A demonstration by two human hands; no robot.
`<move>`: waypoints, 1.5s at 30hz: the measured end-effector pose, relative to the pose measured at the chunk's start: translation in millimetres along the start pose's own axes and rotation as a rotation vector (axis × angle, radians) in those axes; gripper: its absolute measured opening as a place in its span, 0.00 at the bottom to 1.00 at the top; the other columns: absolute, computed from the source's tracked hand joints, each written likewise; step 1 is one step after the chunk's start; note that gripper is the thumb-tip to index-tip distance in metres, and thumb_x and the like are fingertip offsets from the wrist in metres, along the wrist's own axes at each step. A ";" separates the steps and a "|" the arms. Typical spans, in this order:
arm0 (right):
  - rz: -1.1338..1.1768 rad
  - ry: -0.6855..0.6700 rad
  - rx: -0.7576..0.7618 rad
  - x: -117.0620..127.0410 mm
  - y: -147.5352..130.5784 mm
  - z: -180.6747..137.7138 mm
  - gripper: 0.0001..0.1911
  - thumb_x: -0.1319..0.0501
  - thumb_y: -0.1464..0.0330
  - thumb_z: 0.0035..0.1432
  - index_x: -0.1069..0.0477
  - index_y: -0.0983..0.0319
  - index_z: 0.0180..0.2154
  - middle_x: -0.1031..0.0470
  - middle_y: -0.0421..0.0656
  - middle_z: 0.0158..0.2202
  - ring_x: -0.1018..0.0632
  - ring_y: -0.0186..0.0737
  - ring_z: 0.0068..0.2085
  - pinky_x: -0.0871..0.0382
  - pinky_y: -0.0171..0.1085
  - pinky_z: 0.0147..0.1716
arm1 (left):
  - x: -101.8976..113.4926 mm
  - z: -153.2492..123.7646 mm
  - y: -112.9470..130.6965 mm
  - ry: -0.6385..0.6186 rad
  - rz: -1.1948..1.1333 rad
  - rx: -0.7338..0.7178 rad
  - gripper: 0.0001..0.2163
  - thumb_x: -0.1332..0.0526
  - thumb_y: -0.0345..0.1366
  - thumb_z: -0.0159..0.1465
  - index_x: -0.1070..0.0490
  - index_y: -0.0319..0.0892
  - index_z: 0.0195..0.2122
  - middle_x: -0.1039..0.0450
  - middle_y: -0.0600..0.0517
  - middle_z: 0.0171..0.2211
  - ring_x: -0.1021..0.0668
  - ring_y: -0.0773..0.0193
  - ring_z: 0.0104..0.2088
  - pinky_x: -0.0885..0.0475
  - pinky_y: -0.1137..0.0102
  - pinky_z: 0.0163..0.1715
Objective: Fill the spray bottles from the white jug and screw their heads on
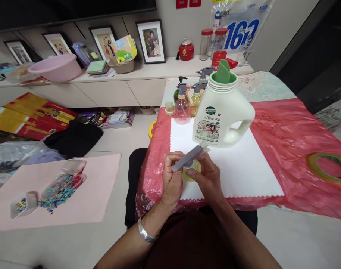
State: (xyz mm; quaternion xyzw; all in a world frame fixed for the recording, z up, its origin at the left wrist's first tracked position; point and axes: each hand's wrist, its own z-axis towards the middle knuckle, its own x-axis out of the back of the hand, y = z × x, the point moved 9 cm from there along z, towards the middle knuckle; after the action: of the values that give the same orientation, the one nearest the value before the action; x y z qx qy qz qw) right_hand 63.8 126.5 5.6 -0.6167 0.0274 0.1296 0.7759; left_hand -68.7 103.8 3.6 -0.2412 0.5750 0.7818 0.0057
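Note:
My left hand (pixel 172 179) and my right hand (pixel 208 178) meet over the near edge of a white sheet (pixel 251 168) on the table. Together they grip a small yellow-green spray bottle (pixel 192 172) with a grey trigger head (pixel 188 157). The left hand's fingers close around the grey head; the right hand wraps the bottle body. Just behind stands a large white detergent jug (pixel 221 112) with a green spout, its cap off. Several small spray bottles (pixel 184 106) stand at the far left of the sheet.
A red plastic cover (pixel 293 134) lies over the table, with a roll of tape (pixel 328 167) at the right. On the floor at left a pink mat (pixel 97 186) holds spilled coloured beads (pixel 58 192) and small containers. A shelf with framed photos (pixel 150 41) runs behind.

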 end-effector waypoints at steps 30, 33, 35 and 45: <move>-0.251 -0.130 0.114 -9.7 -19.3 2.3 0.12 0.41 0.65 0.68 0.23 0.56 0.49 0.29 0.45 0.48 0.25 0.43 0.50 0.28 0.40 0.50 | -0.9 -3.0 -4.6 -0.122 0.034 0.123 0.13 0.34 0.44 0.66 0.30 0.48 0.49 0.26 0.50 0.42 0.22 0.61 0.42 0.26 0.67 0.42; -0.392 -0.231 0.181 -3.8 -29.8 1.6 0.16 0.41 0.65 0.67 0.25 0.55 0.54 0.29 0.48 0.53 0.25 0.45 0.53 0.26 0.42 0.51 | -1.1 -6.3 -0.5 -0.253 0.195 0.074 0.26 0.27 0.39 0.58 0.33 0.50 0.55 0.25 0.46 0.50 0.22 0.51 0.50 0.25 0.59 0.48; -0.529 -0.141 0.269 21.2 -47.8 6.8 0.18 0.41 0.67 0.67 0.27 0.53 0.57 0.28 0.48 0.54 0.24 0.45 0.53 0.26 0.43 0.51 | 2.6 -10.0 -5.8 -0.311 0.378 0.058 0.27 0.26 0.35 0.55 0.30 0.50 0.55 0.26 0.45 0.52 0.24 0.47 0.53 0.27 0.54 0.52; -0.604 0.022 0.285 48.4 -35.8 35.5 0.07 0.40 0.68 0.66 0.23 0.58 0.42 0.21 0.43 0.38 0.19 0.40 0.40 0.23 0.39 0.38 | -17.8 -24.1 -61.1 -0.227 0.500 0.221 0.31 0.36 0.24 0.52 0.38 0.47 0.57 0.33 0.44 0.55 0.26 0.51 0.54 0.27 0.52 0.53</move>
State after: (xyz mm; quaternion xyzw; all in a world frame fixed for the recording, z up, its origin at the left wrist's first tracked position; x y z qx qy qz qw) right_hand 114.7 161.5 38.3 -0.4838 -0.1303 -0.1178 0.8573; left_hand -26.6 107.6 -49.7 -0.0009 0.6939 0.7136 -0.0965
